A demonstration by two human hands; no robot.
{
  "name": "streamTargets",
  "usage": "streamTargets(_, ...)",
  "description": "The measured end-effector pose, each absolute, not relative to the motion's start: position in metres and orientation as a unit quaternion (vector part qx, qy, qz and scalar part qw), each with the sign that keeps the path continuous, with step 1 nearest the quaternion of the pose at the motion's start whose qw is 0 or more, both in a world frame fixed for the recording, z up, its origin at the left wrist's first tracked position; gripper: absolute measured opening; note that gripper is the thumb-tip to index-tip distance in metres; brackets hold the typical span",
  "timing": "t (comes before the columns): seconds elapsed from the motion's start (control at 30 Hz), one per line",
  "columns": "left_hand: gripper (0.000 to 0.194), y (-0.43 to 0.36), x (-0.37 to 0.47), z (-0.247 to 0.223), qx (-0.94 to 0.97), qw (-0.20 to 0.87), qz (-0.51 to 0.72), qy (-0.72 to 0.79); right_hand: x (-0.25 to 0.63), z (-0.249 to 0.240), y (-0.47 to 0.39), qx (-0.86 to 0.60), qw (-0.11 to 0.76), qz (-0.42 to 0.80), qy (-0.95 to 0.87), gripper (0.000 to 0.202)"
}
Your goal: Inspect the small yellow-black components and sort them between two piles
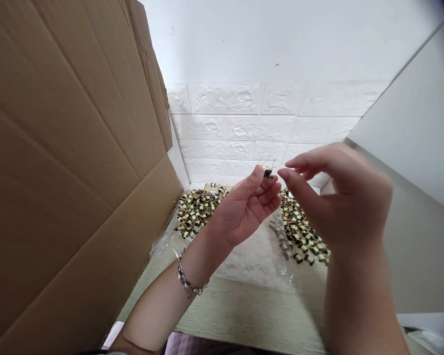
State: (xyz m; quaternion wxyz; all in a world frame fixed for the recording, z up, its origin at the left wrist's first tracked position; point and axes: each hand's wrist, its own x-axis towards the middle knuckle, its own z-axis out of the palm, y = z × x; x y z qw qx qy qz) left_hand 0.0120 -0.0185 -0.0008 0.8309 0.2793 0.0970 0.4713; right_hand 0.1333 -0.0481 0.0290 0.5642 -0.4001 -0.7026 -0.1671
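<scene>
Several yellow-black components (pixel 282 242) under clear plastic sheeting (pixel 251 264)

Cardboard (pixel 70 148): brown paper board, matt, creased, edge torn rough. Back wall (pixel 237 101): white, embossed brick relief, rough-looking below, smooth above. Bench (pixel 251 308): pale wood-look top, matt, fine grain. Sheet (pixel 251 261) on it: clear plastic film, wrinkled, glossy highlights. Bracelet (pixel 187 282): shiny silver-coloured metal links. Small parts (pixel 305 231): yellow wrap with slight sheen, black ends; exact material too small to tell. Held part (pixel 267 172): black and yellow, thin wire-like metallic leads. Side panel (pixel 414 128): smooth, pale, low sheen. Cloth (pixel 183 343) at bottom edge: checked fabric, matt.
</scene>
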Motion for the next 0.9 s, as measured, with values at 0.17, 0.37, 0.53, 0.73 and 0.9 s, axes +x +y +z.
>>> streamTargets(0.17, 0.018, -0.016, 0.011, -0.003, 0.312, 0.813, 0.485, 0.077, 0.134, 0.029, -0.053, -0.417, 0.528, -0.175, -0.719, 0.004)
streamTargets(0.37, 0.020, -0.015, 0.011, -0.005, 0.330, 0.808, 0.484, 0.072, 0.131, 0.026, -0.051, -0.417, 0.514, -0.160, -0.732, 0.002)
streamTargets(0.53, 0.022, -0.016, 0.011, -0.005, 0.349, 0.797, 0.487, 0.076, 0.130, 0.026, -0.052, -0.430, 0.505, -0.168, -0.729, 0.003)
streamTargets(0.73, 0.021, -0.013, 0.013, -0.004, 0.372, 0.774, 0.505, 0.089, 0.128, 0.025, -0.052, -0.446, 0.486, -0.205, -0.723, 0.004)
streamTargets(0.9, 0.021, 0.000, 0.008, -0.005, 0.472, 0.658, 0.565, 0.159, 0.131, 0.025, -0.046, -0.463, 0.489, -0.183, -0.716, 0.004)
